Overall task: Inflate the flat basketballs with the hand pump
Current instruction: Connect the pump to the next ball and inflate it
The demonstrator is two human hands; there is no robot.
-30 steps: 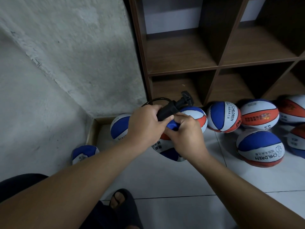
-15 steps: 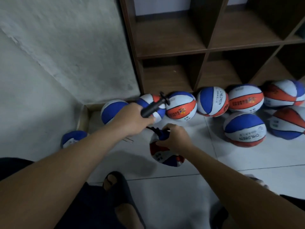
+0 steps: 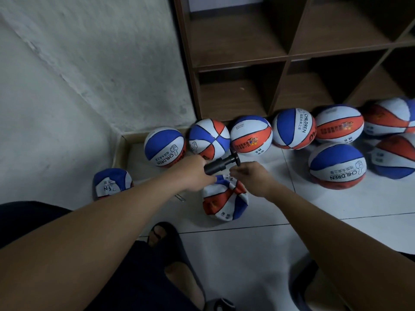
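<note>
Gripping hand pump (image 3: pixel 221 165), flat basketball (image 3: pixel 224 202) below

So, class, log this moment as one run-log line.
left hand: grips black hand pump | right hand: beside pump handle, grip unclear | crumpled red-white-blue flat basketball: on tiled floor under pump

Dim, flat indoor light greets you: the shelf (image 3: pixel 292 52) cubbies sink into deep shadow, while the pale floor tiles (image 3: pixel 258 254) carry a soft sheen. Wide-angle distortion bows your forearms at the frame's edges, and the left hand (image 3: pixel 195 173) shows slight motion blur.
</note>
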